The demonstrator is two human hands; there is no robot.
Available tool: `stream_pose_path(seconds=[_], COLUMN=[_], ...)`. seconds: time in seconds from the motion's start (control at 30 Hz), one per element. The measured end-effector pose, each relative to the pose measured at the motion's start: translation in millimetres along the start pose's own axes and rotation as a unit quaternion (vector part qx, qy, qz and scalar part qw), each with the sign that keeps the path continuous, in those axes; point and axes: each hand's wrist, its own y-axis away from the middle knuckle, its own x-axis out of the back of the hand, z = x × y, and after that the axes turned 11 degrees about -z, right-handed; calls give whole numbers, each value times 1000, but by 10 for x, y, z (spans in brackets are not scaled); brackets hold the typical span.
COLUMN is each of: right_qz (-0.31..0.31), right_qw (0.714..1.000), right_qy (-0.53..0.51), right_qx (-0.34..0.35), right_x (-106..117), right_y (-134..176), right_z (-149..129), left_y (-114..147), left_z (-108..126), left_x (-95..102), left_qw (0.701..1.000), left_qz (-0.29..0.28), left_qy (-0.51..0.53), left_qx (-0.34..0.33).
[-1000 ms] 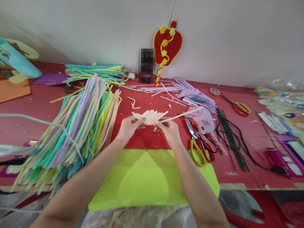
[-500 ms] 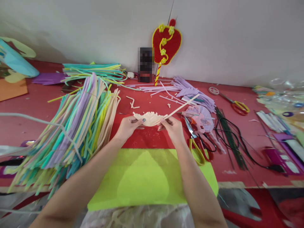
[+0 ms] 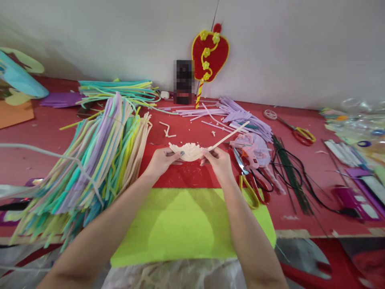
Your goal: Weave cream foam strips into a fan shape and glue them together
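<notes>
Between my hands is a cream fan-shaped piece made of pipe cleaners (image 3: 191, 153), its rounded edge toward me and its jagged edge away. My left hand (image 3: 164, 161) pinches its left end, thumb on top. At the right end, my right hand (image 3: 217, 161) pinches the piece together with a long cream pipe cleaner (image 3: 230, 135) that sticks out to the upper right. The fingers beneath the piece are partly hidden. Close to my right hand lie scissors with yellow and red handles (image 3: 249, 188) and a pink glue gun (image 3: 251, 156).
A large multicoloured pipe cleaner bundle (image 3: 99, 160) lies left. Purple pipe cleaners (image 3: 240, 114) lie behind my right hand. A red fan-shaped decoration (image 3: 210, 56) leans against the wall beside a blurred dark object (image 3: 184, 82). A lime green sheet (image 3: 180, 224) covers the table's front edge. More scissors (image 3: 303, 135) lie right.
The free end of the long cream pipe cleaner has dipped slightly and moved a little left. Both hands keep their grip in nearly the same place.
</notes>
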Motion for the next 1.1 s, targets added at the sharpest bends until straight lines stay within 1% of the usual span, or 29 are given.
stream_pose_path(seconds=[0.37,0.7,1.1], right_qz=[5,4,6], right_qw=[1000,1000,1000], right_qy=[-7,-12,-8], right_qx=[-8,-12,-21], right_x=[3,7,3], right_y=[-16,-18,-18], right_z=[31,40,32], left_y=[10,0,13], left_z=[20,-1,27], left_x=[-25,-11,-24], left_qw=[1000,1000,1000], left_qz=[12,8,15], left_qy=[-4,-2,-6], left_qx=[5,6,12])
